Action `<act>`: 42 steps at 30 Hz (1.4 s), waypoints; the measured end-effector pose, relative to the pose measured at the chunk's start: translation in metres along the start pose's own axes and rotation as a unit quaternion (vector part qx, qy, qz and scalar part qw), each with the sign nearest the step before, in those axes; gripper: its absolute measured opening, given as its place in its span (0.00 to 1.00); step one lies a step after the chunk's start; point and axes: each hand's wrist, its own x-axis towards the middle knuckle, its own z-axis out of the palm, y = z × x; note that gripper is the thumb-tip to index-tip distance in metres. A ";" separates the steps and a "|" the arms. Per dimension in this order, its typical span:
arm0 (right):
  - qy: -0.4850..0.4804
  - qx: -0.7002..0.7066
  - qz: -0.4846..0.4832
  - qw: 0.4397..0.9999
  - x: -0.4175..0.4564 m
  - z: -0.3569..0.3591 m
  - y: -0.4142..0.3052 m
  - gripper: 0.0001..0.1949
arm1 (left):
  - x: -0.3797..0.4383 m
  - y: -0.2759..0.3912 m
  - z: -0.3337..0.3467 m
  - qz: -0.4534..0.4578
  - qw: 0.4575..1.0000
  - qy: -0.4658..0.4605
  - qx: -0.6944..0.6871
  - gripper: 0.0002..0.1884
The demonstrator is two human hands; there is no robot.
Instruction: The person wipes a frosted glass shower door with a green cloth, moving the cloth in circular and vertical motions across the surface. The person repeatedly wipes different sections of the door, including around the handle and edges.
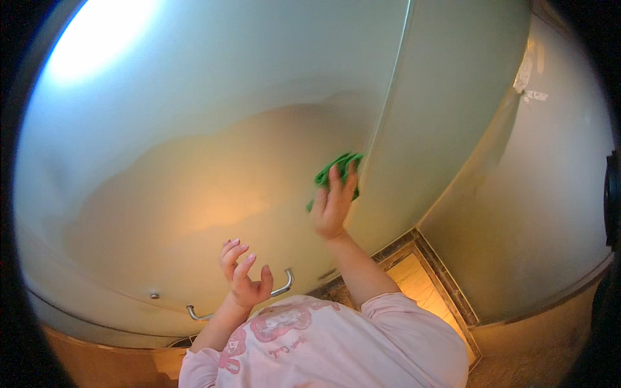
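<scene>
My right hand (335, 203) presses a folded green cloth (345, 162) against a frosted glass panel (218, 160), close to the panel's vertical edge. The fingers lie spread over the cloth, and part of it sticks out past them. Lower and to the left, my left hand (246, 274) is raised with its fingers apart and curled, holding nothing. Behind that hand and wrist runs a bent metal handle (286, 283) fixed to the glass; its middle is hidden by the wrist.
A second frosted panel (451, 97) adjoins on the right, and another pale panel (533, 194) meets it at a corner with torn tape (526, 82). A metal knob (155, 296) sits left of the handle. Below lies a tiled floor (412, 274) with a dark border.
</scene>
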 end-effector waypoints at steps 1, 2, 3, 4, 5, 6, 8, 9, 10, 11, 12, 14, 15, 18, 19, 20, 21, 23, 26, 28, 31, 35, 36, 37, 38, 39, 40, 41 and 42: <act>-0.041 -0.024 -0.028 0.998 -0.016 -0.002 -0.001 0.27 | 0.000 0.002 0.001 0.000 1.000 -0.003 0.008 0.26; -0.060 -0.019 -0.056 0.996 -0.024 -0.003 0.003 0.26 | 0.001 0.004 0.002 0.001 1.000 -0.006 0.015 0.27; -0.077 -0.015 -0.084 0.993 -0.028 -0.005 0.004 0.26 | 0.001 0.005 0.003 -0.003 1.000 -0.006 0.017 0.26; -0.069 0.005 -0.118 0.991 -0.025 -0.007 0.005 0.26 | 0.003 0.006 0.005 -0.004 1.000 -0.005 0.020 0.26; -0.092 -0.023 -0.128 0.987 -0.016 -0.009 0.007 0.26 | 0.004 0.006 0.006 -0.004 1.000 -0.001 0.022 0.26; -0.091 -0.036 -0.142 0.985 0.002 -0.011 0.011 0.26 | 0.005 0.007 0.009 -0.005 1.000 -0.002 0.018 0.26; -0.060 -0.051 -0.153 0.985 0.051 -0.017 0.016 0.26 | 0.007 0.007 0.015 -0.011 1.000 -0.001 0.012 0.25; -0.039 -0.056 -0.138 0.988 0.081 -0.020 0.019 0.26 | 0.008 0.007 0.018 -0.002 1.000 -0.001 0.012 0.25; -0.012 -0.055 -0.158 0.986 0.109 -0.023 0.020 0.27 | 0.008 0.008 0.021 0.003 1.000 -0.002 0.011 0.25; -0.015 -0.072 -0.148 0.986 0.132 -0.025 0.019 0.27 | 0.008 0.008 0.023 0.003 1.000 -0.004 0.010 0.24; 0.015 -0.046 -0.182 0.982 0.150 -0.025 0.018 0.27 | 0.008 0.009 0.025 0.007 1.000 -0.015 0.006 0.25; 0.021 -0.024 -0.190 0.981 0.168 -0.026 0.019 0.28 | 0.007 0.010 0.029 0.011 0.999 -0.040 -0.003 0.26; 0.026 -0.022 -0.205 0.978 0.164 -0.025 0.020 0.27 | 0.006 0.010 0.030 0.006 0.999 -0.043 -0.003 0.26; -0.003 -0.029 -0.177 0.984 0.117 -0.026 0.039 0.26 | 0.003 0.010 0.035 -0.013 0.998 -0.055 -0.003 0.26; -0.013 -0.037 -0.161 0.986 0.091 -0.026 0.050 0.26 | 0.002 0.010 0.037 -0.020 0.998 -0.061 -0.002 0.26; -0.043 -0.058 -0.126 0.989 0.059 -0.025 0.059 0.26 | 0.000 0.010 0.038 -0.028 0.997 -0.069 -0.002 0.26; -0.033 -0.041 -0.130 0.990 0.023 -0.023 0.068 0.26 | -0.001 0.009 0.039 -0.027 0.997 -0.070 0.000 0.26; -0.066 -0.043 -0.107 0.991 -0.051 -0.020 0.081 0.25 | -0.002 0.008 0.040 -0.032 0.996 -0.078 -0.003 0.27; -0.133 -0.046 -0.094 0.986 -0.140 -0.025 0.093 0.27 | -0.003 0.006 0.041 -0.023 0.996 -0.086 0.001 0.27; -0.189 -0.042 -0.096 0.976 -0.161 -0.029 0.101 0.29 | -0.002 0.005 0.041 -0.026 0.997 -0.072 0.007 0.24; -0.175 -0.044 -0.118 0.977 -0.124 -0.032 0.103 0.28 | 0.002 0.005 0.041 -0.027 0.998 -0.061 0.015 0.23; -0.077 -0.032 -0.113 0.990 -0.002 -0.024 0.072 0.27 | 0.003 0.005 0.039 -0.033 0.998 -0.056 0.018 0.23; -0.094 -0.036 -0.079 0.992 0.026 -0.024 0.061 0.27 | 0.002 0.005 0.038 -0.028 0.998 -0.059 0.023 0.23; -0.059 -0.017 -0.109 0.992 0.047 -0.021 0.048 0.27 | 0.001 0.006 0.037 -0.027 0.997 -0.065 0.027 0.24; -0.051 -0.014 -0.113 0.992 0.063 -0.017 0.036 0.27 | 0.001 0.006 0.037 -0.025 0.997 -0.070 0.031 0.25; -0.069 -0.032 -0.095 0.993 0.070 -0.013 0.025 0.27 | 0.000 0.007 0.036 -0.032 0.997 -0.060 0.031 0.24; -0.050 -0.022 -0.127 0.990 0.068 -0.009 0.014 0.28 | -0.002 0.007 0.035 -0.038 0.998 -0.048 0.031 0.23; -0.057 -0.034 -0.137 0.988 0.059 -0.006 0.005 0.28 | -0.002 0.007 0.035 -0.047 0.998 -0.034 0.030 0.23; -0.075 -0.050 -0.138 0.986 0.046 -0.002 0.000 0.28 | -0.004 0.007 0.033 -0.050 0.998 -0.037 0.034 0.23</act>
